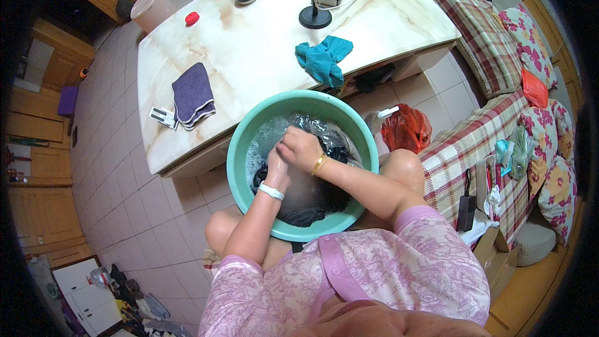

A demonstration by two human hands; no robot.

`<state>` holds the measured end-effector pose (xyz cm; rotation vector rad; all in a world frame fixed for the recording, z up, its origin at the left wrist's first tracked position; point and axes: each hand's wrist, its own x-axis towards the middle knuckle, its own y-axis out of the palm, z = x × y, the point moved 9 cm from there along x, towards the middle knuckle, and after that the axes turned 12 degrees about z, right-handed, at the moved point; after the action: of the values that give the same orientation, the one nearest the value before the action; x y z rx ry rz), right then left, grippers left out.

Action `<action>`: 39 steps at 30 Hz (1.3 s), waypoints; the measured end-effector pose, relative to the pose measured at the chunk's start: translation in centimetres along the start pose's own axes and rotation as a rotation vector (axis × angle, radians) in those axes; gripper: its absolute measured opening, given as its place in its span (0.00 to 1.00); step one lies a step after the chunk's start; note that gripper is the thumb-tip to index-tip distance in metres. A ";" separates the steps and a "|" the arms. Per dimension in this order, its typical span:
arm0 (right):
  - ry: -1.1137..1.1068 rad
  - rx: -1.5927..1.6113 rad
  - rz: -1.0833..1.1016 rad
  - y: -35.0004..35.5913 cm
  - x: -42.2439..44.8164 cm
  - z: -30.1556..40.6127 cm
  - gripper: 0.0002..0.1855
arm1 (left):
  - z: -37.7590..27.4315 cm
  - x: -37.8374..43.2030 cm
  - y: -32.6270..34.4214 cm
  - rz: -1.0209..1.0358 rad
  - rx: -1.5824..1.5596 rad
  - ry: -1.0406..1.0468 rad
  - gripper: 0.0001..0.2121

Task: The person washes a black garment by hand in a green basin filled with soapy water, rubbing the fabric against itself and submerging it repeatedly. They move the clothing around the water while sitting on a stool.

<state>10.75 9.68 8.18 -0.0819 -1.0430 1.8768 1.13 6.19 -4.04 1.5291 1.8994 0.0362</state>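
Note:
A green plastic basin (236,173) rests between my knees, holding foamy, cloudy water. Dark wet cloth (304,215) lies partly under the surface, with more black fabric at the basin's right side. My left hand (277,171), with a white band on its wrist, reaches into the basin. Against its fingers presses my right hand (302,147), curled into a fist, a gold bracelet at its wrist. Both hands meet above the water near the basin's middle. Whether cloth is pinched between them is hidden by the fingers.
A marble-patterned table (262,47) stands beyond the basin, bearing a purple cloth (193,93), a teal cloth (325,58) and a phone on a stand (315,18). Right of the basin are a red plastic bag (407,126) and a plaid-covered sofa (449,168).

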 end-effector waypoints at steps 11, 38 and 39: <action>0.105 -0.124 0.283 1.2 -0.6 -4.9 0.24 | -7.1 -2.0 1.4 -0.108 1.451 0.378 0.32; -0.183 0.180 0.159 0.0 -2.2 6.1 0.16 | 0.7 0.4 0.1 0.396 -0.344 -0.190 0.23; -0.206 0.155 0.161 -0.1 -2.2 6.1 0.16 | 0.9 0.6 0.3 0.412 -0.335 -0.166 0.22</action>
<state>9.22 4.20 11.35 0.1241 -1.0501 2.1408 1.76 6.48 -4.93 1.6032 1.3459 0.3799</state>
